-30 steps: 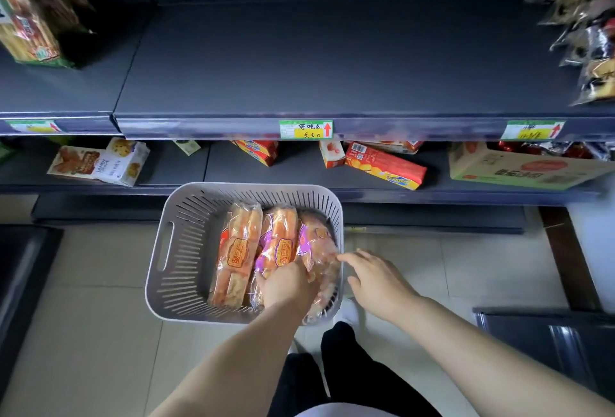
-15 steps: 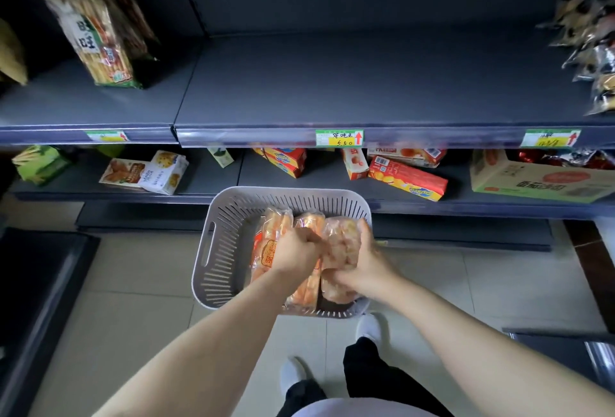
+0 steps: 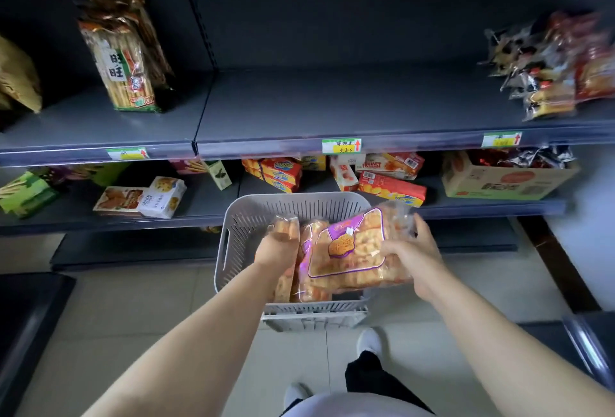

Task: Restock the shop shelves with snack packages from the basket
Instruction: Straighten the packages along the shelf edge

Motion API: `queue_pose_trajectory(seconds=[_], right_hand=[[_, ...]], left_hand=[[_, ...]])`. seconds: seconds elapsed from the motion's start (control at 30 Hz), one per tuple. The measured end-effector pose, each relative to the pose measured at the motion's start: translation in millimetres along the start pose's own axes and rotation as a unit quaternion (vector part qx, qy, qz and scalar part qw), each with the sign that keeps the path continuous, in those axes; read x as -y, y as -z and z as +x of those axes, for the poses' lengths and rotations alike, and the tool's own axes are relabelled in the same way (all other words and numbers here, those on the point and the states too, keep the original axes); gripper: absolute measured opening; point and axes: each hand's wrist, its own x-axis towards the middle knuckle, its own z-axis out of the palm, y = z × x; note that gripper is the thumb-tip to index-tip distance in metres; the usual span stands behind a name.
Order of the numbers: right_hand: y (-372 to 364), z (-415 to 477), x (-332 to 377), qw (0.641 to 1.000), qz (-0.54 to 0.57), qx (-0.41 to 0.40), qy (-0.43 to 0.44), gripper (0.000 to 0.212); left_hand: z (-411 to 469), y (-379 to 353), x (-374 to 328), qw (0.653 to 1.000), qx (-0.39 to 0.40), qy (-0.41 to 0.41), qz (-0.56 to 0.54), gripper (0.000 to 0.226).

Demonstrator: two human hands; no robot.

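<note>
Where the shelf (image 3: 332, 107) runs across the view, a tall bag (image 3: 126, 57) stands at its left and a heap of wrappers (image 3: 559, 67) lies at its right. Below it the basket (image 3: 253, 217) sits on the floor. A purple pack (image 3: 346, 250) hangs tilted above the basket's right side, and the right hand (image 3: 412, 257) grips its right edge. The left hand (image 3: 278, 248) curls round an orange pack (image 3: 286, 225) standing on edge inside the basket. A tag (image 3: 341, 145) sits on the shelf lip.
</note>
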Motion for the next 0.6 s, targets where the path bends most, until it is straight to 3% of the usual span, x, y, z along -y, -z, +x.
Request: queue_pose_trajectory(seconds=[0.07,0.17,0.23,0.3,0.37,0.47,0.6], right_hand=[[4.7,-10.2,-9.3,0.995,0.089,0.034,-0.013,0.083],[2.7,-30.9,-23.7,0.980,0.177,0.081,-0.036,0.072],[0.5,-45.3,-33.3,0.971,0.206,0.109,-0.050,0.055],[2.5,-53.0,-43.9,0.966,0.222,0.111,-0.071,0.033],[4.3,-60.2,-52.5,0.961,0.236,0.117,-0.081,0.028],[2.4,-68.9,-56.2,0.964,0.210,0.145,-0.068,0.053],[-3.2,-76.4,-56.6,0.976,0.173,0.130,-0.036,0.046]], left_hand=[[-4.5,8.2,13.9,0.999,0.021,0.035,-0.022,0.025],[-12.3,18.7,34.9,0.990,0.034,0.114,-0.081,0.073],[-12.6,26.0,52.0,0.974,0.074,0.152,-0.150,0.085],[-20.4,35.4,60.6,0.968,0.086,0.150,-0.185,0.073],[-27.9,42.2,68.3,0.971,0.060,0.132,-0.190,0.050],[-40.2,48.9,74.9,0.968,0.073,0.111,-0.211,0.036],[-56.2,56.5,79.9,0.970,0.062,0.072,-0.225,0.024]])
